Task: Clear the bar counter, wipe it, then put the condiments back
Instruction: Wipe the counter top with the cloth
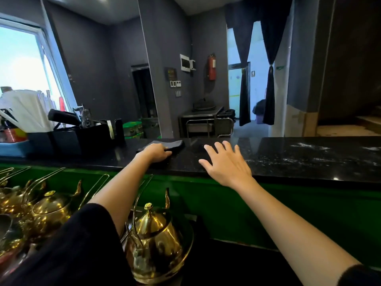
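Observation:
A black speckled stone bar counter [299, 159] runs across the view above a green front panel. My left hand [155, 152] presses down on a dark grey cloth [171, 145] lying flat on the counter, fingers curled over its near edge. My right hand [225, 163] hovers just right of the cloth with fingers spread and nothing in it. At the counter's left end stands a black organiser [78, 139] holding condiments, straws and napkins, with a small black shaker [120, 130] next to it.
Several gold teapots [156, 240] crowd the lower shelf in front of me. A blue tray [12, 148] sits at the far left of the counter. Whitish smears [309, 146] mark the counter's right part. Beyond stand a metal trolley [208, 123] and a curtained doorway.

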